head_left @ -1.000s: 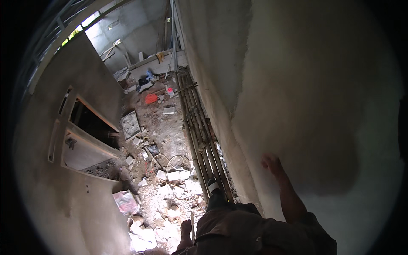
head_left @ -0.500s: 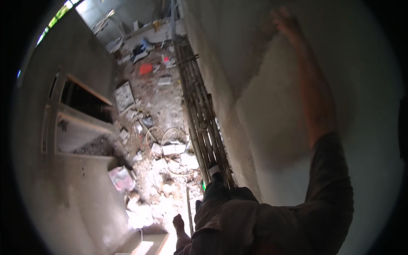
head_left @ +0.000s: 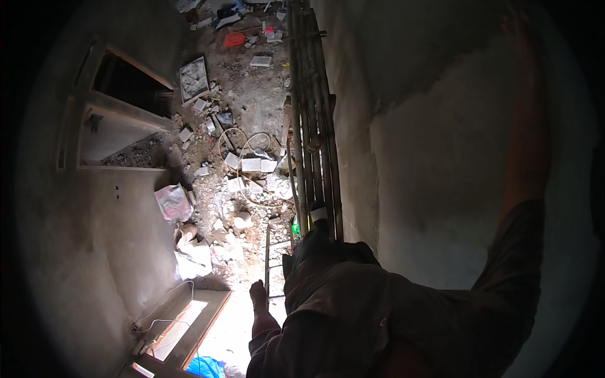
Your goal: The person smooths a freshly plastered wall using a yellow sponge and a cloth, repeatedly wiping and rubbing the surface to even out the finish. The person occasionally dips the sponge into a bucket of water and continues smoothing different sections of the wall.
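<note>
My right arm stretches up along the grey wall (head_left: 435,170), and my right hand (head_left: 518,26) is high against it in deep shade. Its fingers are too dim to read, and whether they hold anything is hidden. A darker patch (head_left: 403,50) on the wall meets a paler area along a slanting, uneven edge below and left of that hand. My left hand (head_left: 258,295) hangs low beside my body, over the bright floor. It looks small and its fingers do not show clearly; nothing is seen touching it.
Beneath me runs a narrow platform of lashed poles (head_left: 313,145) along the wall. Far below, the floor holds rubble, pale blocks (head_left: 251,165), a looped hose (head_left: 220,148) and a red piece (head_left: 234,40). On the left stands a wall with a framed opening (head_left: 129,82).
My right hand has moved rightward and up along the wall, toward the picture's upper right edge. The view has tilted, so the floor and platform sit higher in it.
</note>
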Action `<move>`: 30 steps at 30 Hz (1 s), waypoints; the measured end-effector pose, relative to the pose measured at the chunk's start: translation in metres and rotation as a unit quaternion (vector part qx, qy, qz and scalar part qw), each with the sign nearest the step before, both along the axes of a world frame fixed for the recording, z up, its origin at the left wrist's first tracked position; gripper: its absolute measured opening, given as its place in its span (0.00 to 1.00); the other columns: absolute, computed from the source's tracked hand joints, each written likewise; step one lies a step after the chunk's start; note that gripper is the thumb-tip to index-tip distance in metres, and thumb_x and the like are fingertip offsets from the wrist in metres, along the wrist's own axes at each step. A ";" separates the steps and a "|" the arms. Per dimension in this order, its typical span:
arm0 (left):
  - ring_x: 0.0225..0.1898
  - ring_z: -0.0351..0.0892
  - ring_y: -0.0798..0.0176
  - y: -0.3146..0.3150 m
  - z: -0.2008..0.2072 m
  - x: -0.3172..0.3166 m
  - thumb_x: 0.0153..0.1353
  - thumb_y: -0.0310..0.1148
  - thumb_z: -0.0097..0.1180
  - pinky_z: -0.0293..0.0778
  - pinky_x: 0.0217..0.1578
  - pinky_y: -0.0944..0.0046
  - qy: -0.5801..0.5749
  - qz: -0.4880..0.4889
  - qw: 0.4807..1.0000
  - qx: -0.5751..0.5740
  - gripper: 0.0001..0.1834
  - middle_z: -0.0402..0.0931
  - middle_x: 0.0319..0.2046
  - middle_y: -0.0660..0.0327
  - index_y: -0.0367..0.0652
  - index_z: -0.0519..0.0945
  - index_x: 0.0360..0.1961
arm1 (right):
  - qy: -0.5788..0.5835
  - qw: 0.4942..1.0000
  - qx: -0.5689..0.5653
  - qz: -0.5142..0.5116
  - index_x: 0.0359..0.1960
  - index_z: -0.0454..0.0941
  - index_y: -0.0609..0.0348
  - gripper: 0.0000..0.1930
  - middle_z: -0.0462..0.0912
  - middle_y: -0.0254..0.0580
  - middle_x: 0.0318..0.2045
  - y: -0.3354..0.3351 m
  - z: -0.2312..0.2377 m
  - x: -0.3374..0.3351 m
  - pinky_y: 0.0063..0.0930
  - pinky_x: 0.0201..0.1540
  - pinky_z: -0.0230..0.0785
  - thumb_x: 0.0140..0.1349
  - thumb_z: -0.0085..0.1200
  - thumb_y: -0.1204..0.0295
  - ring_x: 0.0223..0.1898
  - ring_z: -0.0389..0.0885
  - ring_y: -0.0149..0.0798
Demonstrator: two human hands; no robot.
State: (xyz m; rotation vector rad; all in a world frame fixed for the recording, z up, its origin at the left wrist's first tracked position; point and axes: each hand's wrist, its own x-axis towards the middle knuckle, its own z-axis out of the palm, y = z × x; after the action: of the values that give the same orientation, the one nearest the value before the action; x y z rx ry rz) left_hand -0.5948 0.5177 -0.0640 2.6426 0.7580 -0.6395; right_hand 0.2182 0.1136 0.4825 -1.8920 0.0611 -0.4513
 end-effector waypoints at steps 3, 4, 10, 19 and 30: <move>0.30 0.74 0.45 0.037 0.011 0.037 0.66 0.31 0.41 0.69 0.30 0.51 -0.056 0.060 0.996 -0.017 0.14 0.73 0.24 0.47 0.38 0.73 0.24 | 0.009 0.999 -0.036 0.025 0.62 0.60 0.64 0.26 0.76 0.55 0.38 0.004 -0.002 -0.003 0.30 0.26 0.74 0.66 0.48 0.65 0.28 0.77 0.43; 0.30 0.73 0.44 0.051 0.014 0.045 0.66 0.31 0.40 0.67 0.30 0.51 -0.076 0.014 0.997 0.027 0.15 0.73 0.25 0.46 0.37 0.73 0.24 | 0.007 0.998 -0.048 0.037 0.61 0.61 0.65 0.25 0.76 0.56 0.39 0.007 -0.004 -0.001 0.31 0.26 0.74 0.67 0.47 0.65 0.29 0.77 0.44; 0.39 0.78 0.56 0.075 0.058 0.092 0.65 0.34 0.51 0.71 0.43 0.60 -0.272 0.305 0.906 -0.107 0.14 0.80 0.35 0.49 0.31 0.78 0.35 | -0.047 0.998 -0.039 0.026 0.60 0.65 0.61 0.23 0.78 0.56 0.43 0.024 -0.025 0.014 0.38 0.36 0.76 0.67 0.47 0.62 0.36 0.80 0.49; 0.33 0.77 0.46 0.001 0.057 0.067 0.67 0.34 0.41 0.72 0.34 0.51 0.013 0.135 0.990 0.030 0.14 0.76 0.26 0.51 0.39 0.74 0.26 | -0.113 0.984 -0.061 0.123 0.68 0.55 0.54 0.40 0.66 0.47 0.64 0.009 -0.107 0.075 0.44 0.65 0.56 0.61 0.51 0.44 0.62 0.68 0.48; 0.39 0.79 0.59 0.000 0.064 0.105 0.64 0.33 0.47 0.76 0.39 0.60 -0.190 0.482 0.853 -0.066 0.13 0.78 0.40 0.52 0.37 0.77 0.44 | -0.137 0.990 -0.033 0.024 0.65 0.54 0.71 0.31 0.66 0.57 0.61 -0.018 -0.125 0.101 0.42 0.61 0.66 0.69 0.45 0.60 0.60 0.70 0.53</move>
State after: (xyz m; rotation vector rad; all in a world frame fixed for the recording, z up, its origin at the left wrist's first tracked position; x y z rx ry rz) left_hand -0.4894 0.5173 -0.0003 1.7897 1.6207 0.1130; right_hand 0.3194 0.0957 0.3574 -1.8762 -0.1825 -0.6828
